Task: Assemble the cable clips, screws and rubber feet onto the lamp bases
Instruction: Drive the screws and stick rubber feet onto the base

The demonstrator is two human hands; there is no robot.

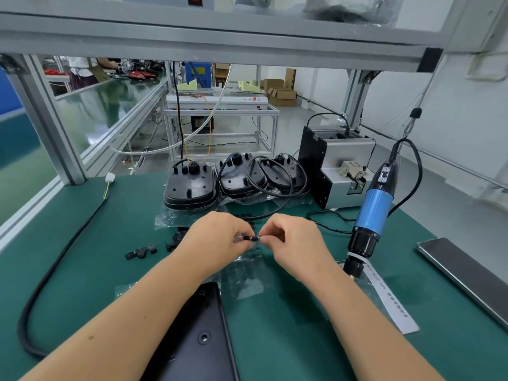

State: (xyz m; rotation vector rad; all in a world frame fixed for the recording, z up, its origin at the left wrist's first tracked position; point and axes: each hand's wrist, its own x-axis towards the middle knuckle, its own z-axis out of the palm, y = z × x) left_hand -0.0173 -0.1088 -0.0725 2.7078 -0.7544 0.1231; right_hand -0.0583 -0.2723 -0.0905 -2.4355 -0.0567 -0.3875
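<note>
A black lamp base (202, 336) is lying nearest, below both wrists. Above it, the left hand (217, 237) and right hand (292, 240) are meeting, their curled fingertips (247, 239) pinching one small black part (253, 238) between them; whether it is a clip or a rubber foot is unclear. Left of the fingers, loose black cable clips (141, 253) are lying on the green mat (82, 270). Right of them, a blue electric screwdriver (371, 213) is hanging. Beyond the fingers, stacked lamp bases (189, 188) with cables are sitting, a grey screw feeder (338, 171) just beside them.
</note>
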